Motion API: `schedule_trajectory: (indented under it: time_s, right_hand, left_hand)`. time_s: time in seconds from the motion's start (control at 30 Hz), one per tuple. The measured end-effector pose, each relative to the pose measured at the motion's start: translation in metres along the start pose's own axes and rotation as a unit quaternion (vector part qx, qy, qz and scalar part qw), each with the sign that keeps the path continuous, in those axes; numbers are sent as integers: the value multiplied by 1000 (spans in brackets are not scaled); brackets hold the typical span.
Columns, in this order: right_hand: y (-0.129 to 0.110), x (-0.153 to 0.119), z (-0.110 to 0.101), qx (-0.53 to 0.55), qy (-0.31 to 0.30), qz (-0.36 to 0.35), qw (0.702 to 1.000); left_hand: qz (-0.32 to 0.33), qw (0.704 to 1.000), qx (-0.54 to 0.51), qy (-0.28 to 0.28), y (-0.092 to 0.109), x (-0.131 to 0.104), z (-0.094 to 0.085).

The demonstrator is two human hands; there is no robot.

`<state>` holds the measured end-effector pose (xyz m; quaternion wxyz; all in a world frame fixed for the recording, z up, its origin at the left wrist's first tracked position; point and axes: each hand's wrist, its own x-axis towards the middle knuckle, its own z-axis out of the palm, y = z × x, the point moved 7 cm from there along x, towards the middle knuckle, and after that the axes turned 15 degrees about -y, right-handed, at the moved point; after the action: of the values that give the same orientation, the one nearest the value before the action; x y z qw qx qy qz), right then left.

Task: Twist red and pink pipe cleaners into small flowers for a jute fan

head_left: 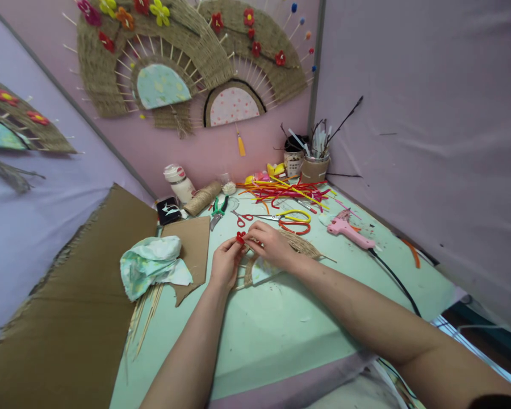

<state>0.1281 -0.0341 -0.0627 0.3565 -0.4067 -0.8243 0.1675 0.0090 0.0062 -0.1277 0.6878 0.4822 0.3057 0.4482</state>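
Between my two hands is a small red flower (240, 237), made of bent fuzzy stems as far as I can see. My left hand (226, 262) pinches it from the left, fingers closed. From the right, my right hand (267, 244) comes in with its thumb and fingertips together at the flower's edge; what they grip there is too small to make out. Under and behind my right hand lies a half-made fan (300, 243) of twine woven over sticks, with a pale patterned cloth centre (264, 271), partly hidden by the hand.
Scissors with yellow and red handles (296, 217), green pliers (218, 211) and a pile of coloured stems (281, 190) lie behind my hands. A pink glue gun (349, 230) with a black cord rests at right. Left are crumpled cloth (153, 264), cardboard (198, 244) and thin sticks (147, 315).
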Motion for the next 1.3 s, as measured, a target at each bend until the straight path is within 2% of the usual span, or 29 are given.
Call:
schedule_trajectory:
  time_s: [0.13, 0.27, 0.5, 0.67, 0.8, 1.0, 1.3]
  right_hand:
    - [-7, -3, -8, 15, 37, -19, 999]
    - [-4, -5, -16, 45, 75, 3, 996]
    - [8, -4, -7, 53, 61, 38, 996]
    - [3, -2, 0, 44, 31, -1, 999]
    - [1, -3, 0, 19, 41, -31, 999]
    - [1, -4, -1, -18, 60, -50, 997]
    - [-4, -4, -2, -56, 47, -49, 996]
  left_hand:
    - [15, 1000, -19, -1, 4, 1, -4]
    - [18, 1000, 15, 14, 6, 2, -9]
    - [16, 1000, 15, 14, 7, 1, -9]
    - [9, 1000, -16, -5, 5, 1, -4]
    - [4, 1000, -23, -15, 3, -1, 2]
    - [-3, 1000, -18, -10, 3, -2, 5]
    - [16, 999, 38, 0, 4, -1, 3]
